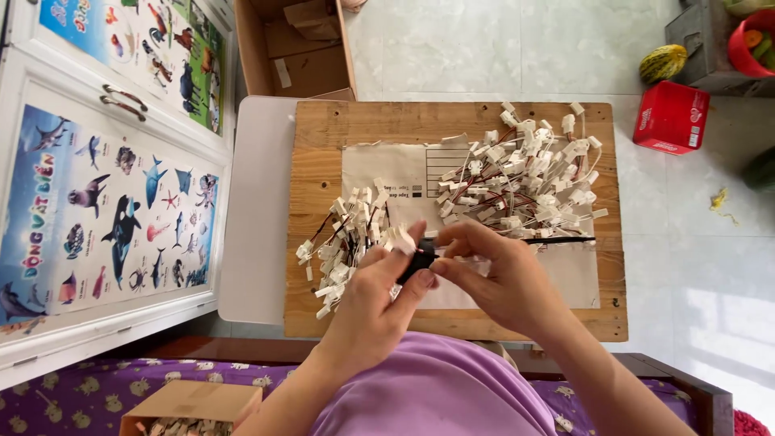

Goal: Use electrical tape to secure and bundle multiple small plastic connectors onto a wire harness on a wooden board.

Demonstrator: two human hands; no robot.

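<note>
Left hand [379, 282], right hand [484, 270] on black connector [417, 262]

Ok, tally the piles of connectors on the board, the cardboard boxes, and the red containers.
Connector piles: 2, left pile and right pile
Cardboard boxes: 2, far box and near box
Red containers: 2, red box and red tub
Total: 6

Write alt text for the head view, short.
Seen from above, a person's left hand and right hand pinch a small black part over a wooden board. Piles of white connectors on thin wires lie left and right of the hands.
</note>
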